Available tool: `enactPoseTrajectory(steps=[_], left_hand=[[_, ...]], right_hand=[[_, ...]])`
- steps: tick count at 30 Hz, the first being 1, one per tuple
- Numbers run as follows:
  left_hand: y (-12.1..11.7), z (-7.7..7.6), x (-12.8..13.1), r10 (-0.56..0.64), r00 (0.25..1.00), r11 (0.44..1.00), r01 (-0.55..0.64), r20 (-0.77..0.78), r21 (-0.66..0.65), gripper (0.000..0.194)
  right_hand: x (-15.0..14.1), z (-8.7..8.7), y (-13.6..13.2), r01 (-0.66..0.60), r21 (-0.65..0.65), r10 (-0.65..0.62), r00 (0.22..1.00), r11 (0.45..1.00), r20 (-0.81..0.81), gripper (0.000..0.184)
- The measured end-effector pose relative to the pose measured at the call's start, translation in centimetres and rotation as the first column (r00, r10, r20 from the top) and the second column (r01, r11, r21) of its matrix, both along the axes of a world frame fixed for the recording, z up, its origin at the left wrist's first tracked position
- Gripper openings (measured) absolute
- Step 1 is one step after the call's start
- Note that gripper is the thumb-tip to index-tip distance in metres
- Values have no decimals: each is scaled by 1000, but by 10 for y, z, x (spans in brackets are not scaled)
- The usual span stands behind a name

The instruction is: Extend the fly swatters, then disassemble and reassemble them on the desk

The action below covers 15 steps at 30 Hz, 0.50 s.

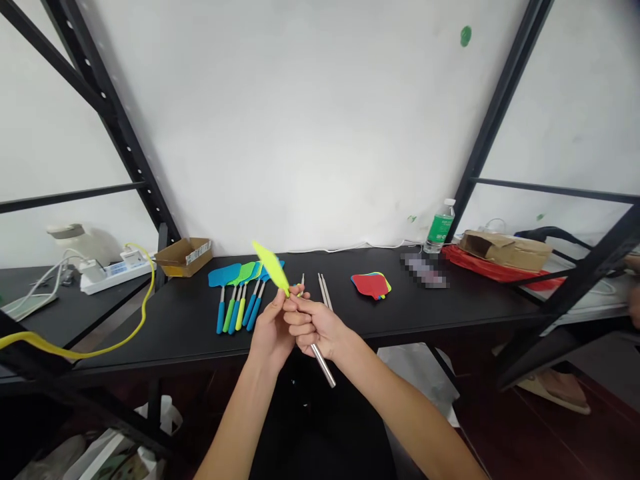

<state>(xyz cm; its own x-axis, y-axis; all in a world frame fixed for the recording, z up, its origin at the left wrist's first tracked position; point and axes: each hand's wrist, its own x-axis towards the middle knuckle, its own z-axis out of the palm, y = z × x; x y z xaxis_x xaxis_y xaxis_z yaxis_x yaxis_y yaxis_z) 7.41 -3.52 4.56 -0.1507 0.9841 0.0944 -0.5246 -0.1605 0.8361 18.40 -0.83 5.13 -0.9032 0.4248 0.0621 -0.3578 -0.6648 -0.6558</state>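
My left hand [273, 327] pinches the neck of a yellow-green fly swatter head [270, 265], which points up and to the left. My right hand [315, 327] is closed around a silver metal rod [324, 365] that meets the head at my fingertips and sticks out below my fist. Both hands are held together above the front of the black table [450, 307]. Behind them lie several finished swatters [240, 293] with blue and green heads and grips, two loose metal rods [325, 290], and a small stack of coloured swatter heads [371, 285] with a red one on top.
A small open cardboard box [183, 256] sits at the back left, beside a white power strip [116, 270] and a yellow cable [125, 333]. A water bottle [440, 227], a brown carton [505, 248] on red material and black shelf posts [493, 113] stand at right.
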Motion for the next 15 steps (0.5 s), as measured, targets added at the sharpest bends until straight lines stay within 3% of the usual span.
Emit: enactPoseTrajectory(steps=[3, 6, 10, 12, 15], left_hand=[[10, 5, -19, 226, 972, 973, -221, 68, -65, 23], [15, 12, -43, 422, 898, 907, -419, 123, -47, 20], [9, 6, -52, 457, 889, 888, -457, -13, -47, 33], [6, -3, -48, 453, 888, 888, -458, -80, -53, 35], [5, -14, -42, 454, 877, 885, -464, -157, -36, 37]], right_hand=[[-2, -6, -4, 140, 154, -164, 975, 978, 153, 29], [-1, -11, 12, 316, 284, -395, 872, 905, 289, 29], [-9, -12, 65, 542, 423, -681, 650, 726, 336, 13], [-15, -14, 93, 542, 578, -788, 491, 610, 372, 13], [-20, -22, 118, 529, 677, -855, 390, 511, 341, 27]])
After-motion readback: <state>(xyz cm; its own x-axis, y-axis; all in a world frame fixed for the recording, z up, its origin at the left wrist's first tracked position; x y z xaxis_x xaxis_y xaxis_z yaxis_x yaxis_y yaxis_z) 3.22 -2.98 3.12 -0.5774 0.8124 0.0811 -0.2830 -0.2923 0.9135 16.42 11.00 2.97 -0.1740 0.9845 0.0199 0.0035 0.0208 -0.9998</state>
